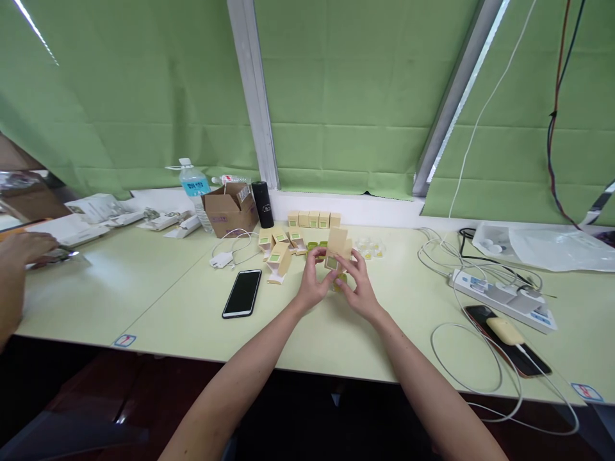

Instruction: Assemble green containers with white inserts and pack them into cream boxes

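Both hands meet over the table in the middle of the view. A small cream cardboard box with its flap standing up is between them. My left hand grips the box from the left, thumb toward its lower edge. My right hand is closed on its right side, fingers across the front. Just under the box, by the right thumb, a small yellow-green jar shows in part; whether the thumb holds it I cannot tell. Several open cream boxes lie left of my hands. Green pieces sit partly hidden behind the left hand.
A row of closed boxes stands by the wall, with clear-and-yellow small pieces nearer. Left are a phone, a charger, a carton and a black bottle. Right are a power strip and cables. Another person's hand works far left.
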Demonstrator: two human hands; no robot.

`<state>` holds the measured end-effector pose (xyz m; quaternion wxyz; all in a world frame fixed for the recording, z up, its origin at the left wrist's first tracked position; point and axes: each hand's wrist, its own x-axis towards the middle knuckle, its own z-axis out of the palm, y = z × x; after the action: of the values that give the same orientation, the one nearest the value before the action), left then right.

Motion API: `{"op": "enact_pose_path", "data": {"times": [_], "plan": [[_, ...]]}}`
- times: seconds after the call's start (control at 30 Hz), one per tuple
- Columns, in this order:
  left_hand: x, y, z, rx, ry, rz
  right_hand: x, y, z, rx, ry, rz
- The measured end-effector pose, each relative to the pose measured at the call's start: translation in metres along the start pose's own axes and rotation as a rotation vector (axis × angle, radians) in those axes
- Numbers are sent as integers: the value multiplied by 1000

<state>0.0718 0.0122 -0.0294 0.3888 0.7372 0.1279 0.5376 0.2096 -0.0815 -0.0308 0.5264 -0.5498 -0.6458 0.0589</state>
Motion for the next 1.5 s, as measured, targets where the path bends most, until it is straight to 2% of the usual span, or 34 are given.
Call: {"op": "enact_pose_path", "data": {"times": [0.13,0.23,0.33,0.4,0.47,0.57,0.7,0.9,1.1,1.2,1.3,1.4,1.5], "plan": [[1,-1,1,105,51,-35,-5,-6,0,-159,-126,-87],[4,-4,-1,96,103,-66,-5,-8,-1,-144,-157,-117],[11,-12,-7,-25,146,-80,-2,-5,-3,-137,-63,-102],[16,-20,-15,-99,187,-110,0,0,-4,-225,28,-50],[22,-28,-25,-128,208,-180,2,5,-5,-362,58,16],[27,-38,-40,-162,98,-332,3,12,-3,-506,3,72],[29,-44,-55,-218,-89,-487,3,18,3,-568,-25,73],[30,-45,-66,-245,-209,-545,7,25,8,-576,-23,53],[26,-47,-64,-266,-305,-600,9,23,8,-564,-113,112],[25,-46,-61,-172,-302,-585,9,19,7,-591,-140,135],[27,-42,-61,-35,-217,-485,8,15,5,-594,-139,121],[27,-37,-62,93,-173,-396,8,12,2,-556,-107,102],[23,-34,-57,201,-183,-336,7,12,-3,-504,-46,96]]}}
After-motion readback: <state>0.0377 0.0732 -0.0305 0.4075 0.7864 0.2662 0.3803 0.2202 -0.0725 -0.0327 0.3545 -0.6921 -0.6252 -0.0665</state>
